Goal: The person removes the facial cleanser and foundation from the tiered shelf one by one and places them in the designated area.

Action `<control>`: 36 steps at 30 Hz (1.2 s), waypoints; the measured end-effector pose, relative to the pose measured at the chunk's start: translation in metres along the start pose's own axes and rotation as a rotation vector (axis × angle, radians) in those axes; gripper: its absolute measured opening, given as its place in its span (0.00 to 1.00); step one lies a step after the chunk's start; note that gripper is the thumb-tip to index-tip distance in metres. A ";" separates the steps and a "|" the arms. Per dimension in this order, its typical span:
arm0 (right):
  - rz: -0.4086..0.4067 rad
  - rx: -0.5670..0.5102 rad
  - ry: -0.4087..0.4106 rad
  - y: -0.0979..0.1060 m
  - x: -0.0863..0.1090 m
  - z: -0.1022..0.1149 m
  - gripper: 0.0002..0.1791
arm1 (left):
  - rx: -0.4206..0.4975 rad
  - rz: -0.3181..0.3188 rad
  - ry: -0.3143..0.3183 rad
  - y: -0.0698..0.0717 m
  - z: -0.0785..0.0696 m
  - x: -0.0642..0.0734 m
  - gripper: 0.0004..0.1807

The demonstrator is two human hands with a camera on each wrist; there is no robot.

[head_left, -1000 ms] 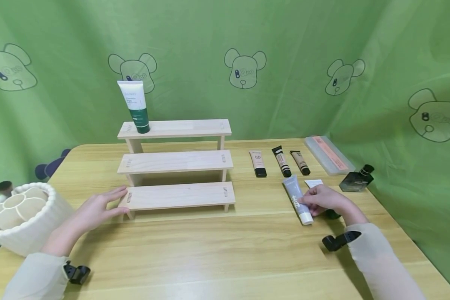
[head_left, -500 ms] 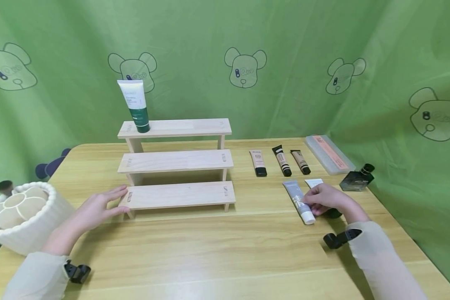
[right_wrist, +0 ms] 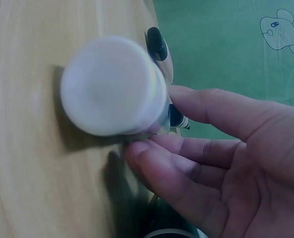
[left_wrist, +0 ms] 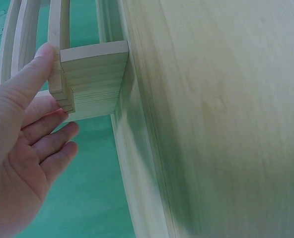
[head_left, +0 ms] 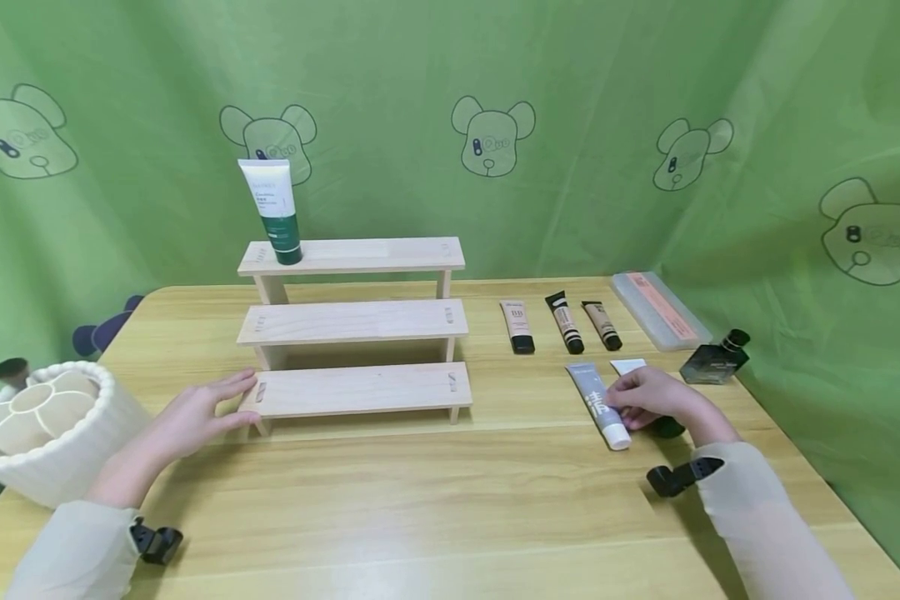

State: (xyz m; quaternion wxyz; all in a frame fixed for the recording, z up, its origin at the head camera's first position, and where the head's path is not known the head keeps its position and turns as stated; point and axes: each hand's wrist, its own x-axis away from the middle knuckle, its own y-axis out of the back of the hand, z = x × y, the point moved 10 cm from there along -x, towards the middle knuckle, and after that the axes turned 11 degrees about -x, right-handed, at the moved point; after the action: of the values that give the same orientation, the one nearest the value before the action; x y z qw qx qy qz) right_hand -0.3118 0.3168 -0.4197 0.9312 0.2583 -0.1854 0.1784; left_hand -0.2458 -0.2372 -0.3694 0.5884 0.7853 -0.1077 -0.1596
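My right hand (head_left: 648, 398) pinches a grey-blue squeeze tube (head_left: 588, 392) with a white cap, low over the right side of the table. Its round white cap (right_wrist: 110, 87) looms large in the right wrist view. Partly hidden under that hand lies a white tube with a dark green cap (head_left: 669, 427). At the left, my left hand (head_left: 198, 417) holds the end of the lowest board of a three-tier wooden shelf (head_left: 360, 390). In the left wrist view the thumb (left_wrist: 33, 74) lies on the board's edge, and the index finger is partly hidden behind the board.
A white and green tube (head_left: 273, 212) stands cap-down on the top tier. Small tubes, one pink (head_left: 517, 327) and two black-ended (head_left: 565, 323), lie right of the shelf. Behind them are a flat clear case (head_left: 660, 310) and dark bottle (head_left: 715, 358). A white basket (head_left: 52, 433) stands left.
The grey-blue tube has turned slightly and shifted a little to the right in my right hand. My left hand stays at the shelf.
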 end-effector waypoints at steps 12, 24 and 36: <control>0.027 -0.013 0.209 0.006 0.002 0.061 0.26 | 0.000 0.002 0.004 0.001 -0.001 0.000 0.35; 0.033 0.019 0.446 -0.033 -0.011 0.168 0.23 | 0.000 0.001 0.004 0.001 -0.001 0.001 0.35; 0.126 0.010 0.614 -0.104 -0.030 0.260 0.20 | -0.009 -0.001 0.000 0.002 -0.003 0.000 0.35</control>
State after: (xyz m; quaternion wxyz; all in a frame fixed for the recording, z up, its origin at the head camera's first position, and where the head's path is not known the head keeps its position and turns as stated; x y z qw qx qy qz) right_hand -0.3596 0.0838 -0.2685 0.9295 0.1850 0.0898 0.3063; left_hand -0.2445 -0.2356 -0.3668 0.5921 0.7826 -0.1065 -0.1604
